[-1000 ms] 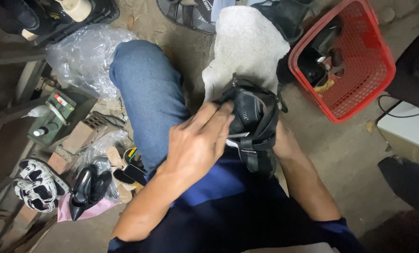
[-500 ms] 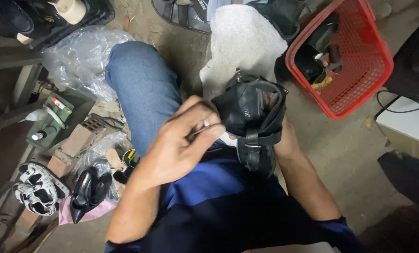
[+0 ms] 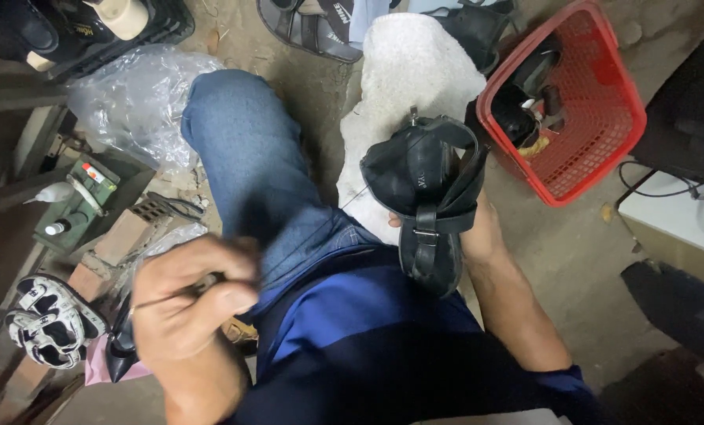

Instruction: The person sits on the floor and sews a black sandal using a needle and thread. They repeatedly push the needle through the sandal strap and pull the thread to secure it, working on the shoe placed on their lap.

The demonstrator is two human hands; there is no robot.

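Mid-stitch: right hand [image 3: 478, 236] clamped under black sandal [image 3: 426, 197] at frame centre, left hand [image 3: 186, 303] pinched shut on thread [image 3: 320, 228] drawn taut lower left; sewing looks unfinished.

- Two bare hands: the left hand [image 3: 186, 303] pinched shut on a thin thread [image 3: 320, 224], the right hand [image 3: 478, 232] holding stuff up
- One black leather strappy sandal with a metal buckle [image 3: 426, 205], in that right hand
- One red plastic mesh basket [image 3: 596, 102], dark shoes inside, maybe two, hard to count
- One crumpled clear plastic bag [image 3: 135, 98]
- One black-and-white patterned sandal [image 3: 49, 323] by the left edge
- One grey rubber flip-flop [image 3: 312, 27] up top
- One white fuzzy cloth [image 3: 411, 71] over the knee
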